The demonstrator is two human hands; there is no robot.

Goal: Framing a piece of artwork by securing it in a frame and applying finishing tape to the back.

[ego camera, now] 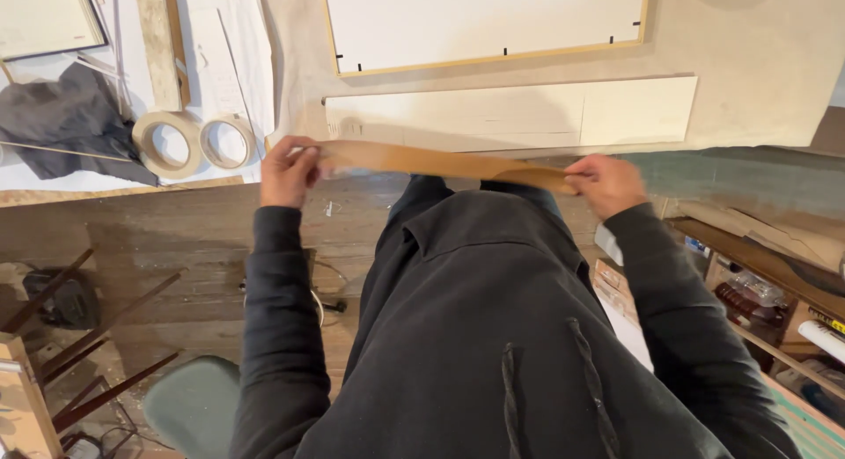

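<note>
Two tape rolls (194, 143) side by side on bench, left. Dark cloth (66, 120) beside them. Framed white panel (484, 23) at top; pale board (528, 114) below it. Green stool (189, 406) on wooden floor. Sticks (97, 345) lean lower left.

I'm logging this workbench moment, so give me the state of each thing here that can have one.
Long brown paper tape strip: stretched flat, held at both ends.
Left hand: pinching the strip's left end.
Right hand: gripping the strip's right end.
Two tape rolls: lying flat, side by side.
Pale rectangular board: lying flat on the bench.
Wood-framed white panel: lying flat.
</note>
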